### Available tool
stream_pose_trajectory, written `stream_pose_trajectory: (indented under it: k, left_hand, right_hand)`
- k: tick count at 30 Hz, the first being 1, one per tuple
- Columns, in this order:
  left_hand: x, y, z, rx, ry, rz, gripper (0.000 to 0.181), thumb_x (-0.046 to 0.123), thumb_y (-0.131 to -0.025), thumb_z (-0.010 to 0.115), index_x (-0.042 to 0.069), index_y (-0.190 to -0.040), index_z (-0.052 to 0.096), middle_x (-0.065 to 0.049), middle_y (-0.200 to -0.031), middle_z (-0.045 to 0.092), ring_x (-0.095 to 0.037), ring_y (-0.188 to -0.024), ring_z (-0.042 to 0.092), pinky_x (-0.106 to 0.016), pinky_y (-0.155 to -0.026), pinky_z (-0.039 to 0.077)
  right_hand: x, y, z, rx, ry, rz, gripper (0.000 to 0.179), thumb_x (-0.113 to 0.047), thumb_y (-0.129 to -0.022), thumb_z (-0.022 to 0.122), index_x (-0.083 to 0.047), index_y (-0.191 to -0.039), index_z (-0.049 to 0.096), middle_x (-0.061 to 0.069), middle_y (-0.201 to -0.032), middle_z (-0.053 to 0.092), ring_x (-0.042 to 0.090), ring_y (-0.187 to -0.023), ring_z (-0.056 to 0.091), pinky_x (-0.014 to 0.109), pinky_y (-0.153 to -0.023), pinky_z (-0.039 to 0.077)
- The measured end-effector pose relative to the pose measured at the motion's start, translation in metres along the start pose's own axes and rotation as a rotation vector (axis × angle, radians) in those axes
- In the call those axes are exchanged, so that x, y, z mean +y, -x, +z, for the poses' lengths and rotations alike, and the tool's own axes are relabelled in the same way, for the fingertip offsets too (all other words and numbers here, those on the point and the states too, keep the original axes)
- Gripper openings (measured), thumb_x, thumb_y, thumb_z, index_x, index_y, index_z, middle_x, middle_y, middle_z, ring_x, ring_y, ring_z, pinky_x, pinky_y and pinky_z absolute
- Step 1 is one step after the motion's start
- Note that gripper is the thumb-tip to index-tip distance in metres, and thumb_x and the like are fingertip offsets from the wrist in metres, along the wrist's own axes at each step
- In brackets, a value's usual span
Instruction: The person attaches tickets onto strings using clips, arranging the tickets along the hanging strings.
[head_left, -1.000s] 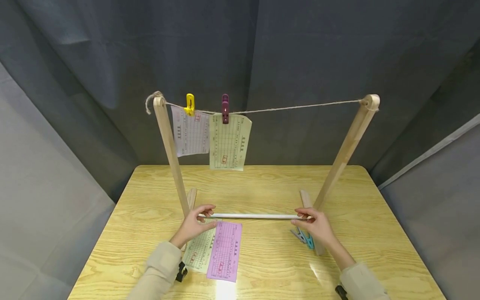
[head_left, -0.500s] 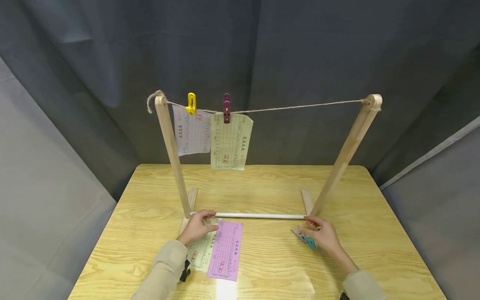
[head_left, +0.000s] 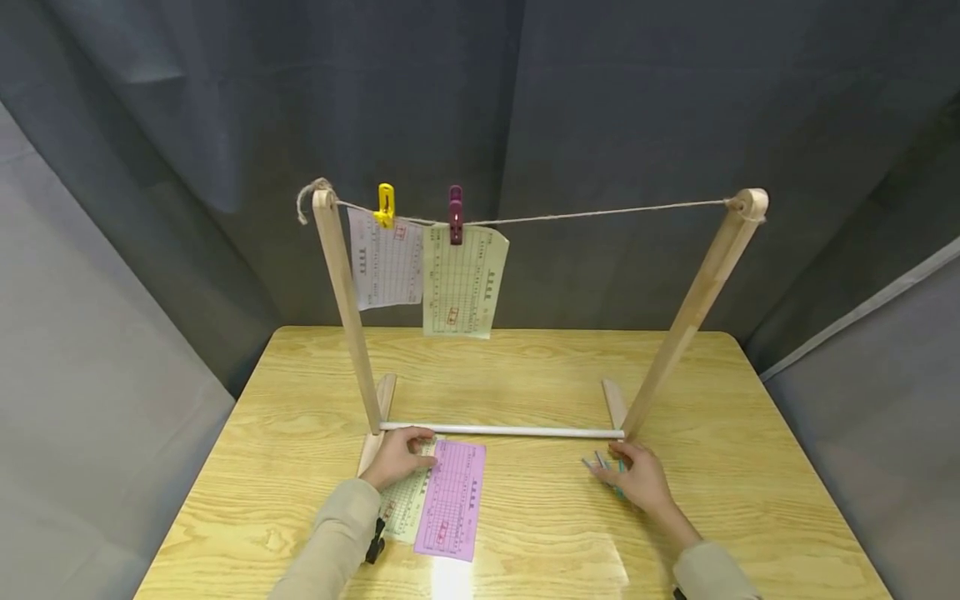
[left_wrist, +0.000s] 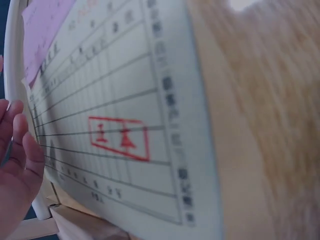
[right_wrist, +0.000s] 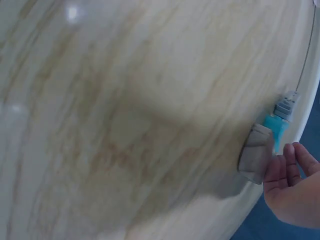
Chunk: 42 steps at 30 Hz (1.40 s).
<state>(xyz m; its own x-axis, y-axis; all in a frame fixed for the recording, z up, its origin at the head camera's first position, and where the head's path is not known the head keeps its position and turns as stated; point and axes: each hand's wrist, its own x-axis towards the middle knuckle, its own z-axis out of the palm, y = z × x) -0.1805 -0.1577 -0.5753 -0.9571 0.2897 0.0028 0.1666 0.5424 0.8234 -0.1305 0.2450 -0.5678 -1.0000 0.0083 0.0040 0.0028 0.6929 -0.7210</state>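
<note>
From the left post [head_left: 347, 312] to the right post [head_left: 693, 317], the white rod [head_left: 517, 431] spanned the bases, no longer gripped as it was a second earlier (by my reading, it was in place). My left hand [head_left: 397, 458] lay beside it, over the pale green slip [head_left: 407, 502], fingers loosely bent, thumb apart, pinching nothing; contact with the rod was unclear. My right hand [head_left: 641, 477], lowered from the rod's end, hung near the clothespins [right_wrist: 276, 128], fingers gently bent, holding nothing visible; whether they touched was hidden.
</note>
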Motion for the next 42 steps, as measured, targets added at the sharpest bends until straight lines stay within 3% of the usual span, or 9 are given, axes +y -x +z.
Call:
stream_pose_trajectory:
  k: [4,12,16,23,27,35,42]
  left_hand:
    - [-0.006,0.0,0.002,-0.023,-0.011,0.0,0.044,0.008,-0.067,0.078,-0.003,-0.106,0.063,-0.009,-0.083,0.059,-0.014,-0.066,0.044,-0.023,-0.057,0.038]
    - [-0.013,-0.003,0.001,-0.046,0.014,-0.021,0.045,0.008,-0.067,0.079,-0.003,-0.107,0.062,-0.007,-0.081,0.057,-0.013,-0.064,0.043,-0.023,-0.054,0.037]
    - [-0.01,-0.004,0.002,-0.024,-0.037,-0.028,0.044,0.009,-0.068,0.078,-0.004,-0.107,0.062,-0.008,-0.087,0.059,-0.014,-0.065,0.045,-0.024,-0.056,0.04]
    - [0.001,-0.006,0.01,0.011,-0.213,-0.034,0.046,0.013,-0.065,0.079,-0.004,-0.105,0.063,-0.008,-0.089,0.058,-0.021,-0.08,0.053,-0.035,-0.073,0.046]
    - [0.005,-0.003,0.012,0.021,-0.232,-0.076,0.042,0.012,-0.063,0.08,-0.001,-0.1,0.064,-0.007,-0.09,0.057,-0.023,-0.085,0.054,-0.038,-0.077,0.045]
    - [0.004,-0.001,0.013,0.048,-0.224,-0.076,0.026,0.007,-0.062,0.08,0.005,-0.08,0.061,-0.004,-0.081,0.054,-0.017,-0.075,0.049,-0.034,-0.069,0.044]
    - [-0.001,-0.002,0.013,0.07,-0.177,-0.058,0.018,0.002,-0.063,0.075,0.004,-0.069,0.059,0.002,-0.063,0.048,-0.01,-0.056,0.042,-0.024,-0.051,0.037]
  right_hand:
    - [0.004,-0.001,0.005,0.014,0.064,-0.001,0.059,-0.028,-0.071,0.078,0.009,-0.112,0.057,0.022,-0.108,0.059,0.039,-0.101,0.049,0.048,-0.085,0.042]
    - [0.006,-0.004,0.009,0.067,0.108,-0.088,0.049,-0.025,-0.067,0.08,0.006,-0.1,0.064,0.02,-0.1,0.063,0.036,-0.091,0.05,0.046,-0.079,0.038]
    - [0.007,-0.005,0.011,0.086,0.117,-0.119,0.045,-0.023,-0.064,0.081,0.006,-0.096,0.065,0.019,-0.095,0.064,0.036,-0.088,0.051,0.044,-0.078,0.036]
    - [0.004,-0.005,0.013,0.105,0.141,-0.093,0.044,-0.024,-0.062,0.083,0.003,-0.092,0.067,0.017,-0.091,0.064,0.033,-0.085,0.048,0.04,-0.072,0.035]
    - [0.003,-0.006,0.016,0.11,0.173,-0.079,0.045,-0.027,-0.062,0.083,0.002,-0.092,0.068,0.015,-0.089,0.065,0.032,-0.084,0.048,0.04,-0.07,0.035]
    - [0.002,-0.009,0.02,0.11,0.191,-0.003,0.036,-0.024,-0.066,0.079,-0.001,-0.092,0.068,0.016,-0.092,0.065,0.031,-0.085,0.045,0.038,-0.067,0.036]
    - [0.0,-0.008,0.02,0.137,0.115,0.002,0.032,-0.02,-0.071,0.077,0.003,-0.092,0.068,0.018,-0.094,0.064,0.03,-0.084,0.045,0.037,-0.069,0.035]
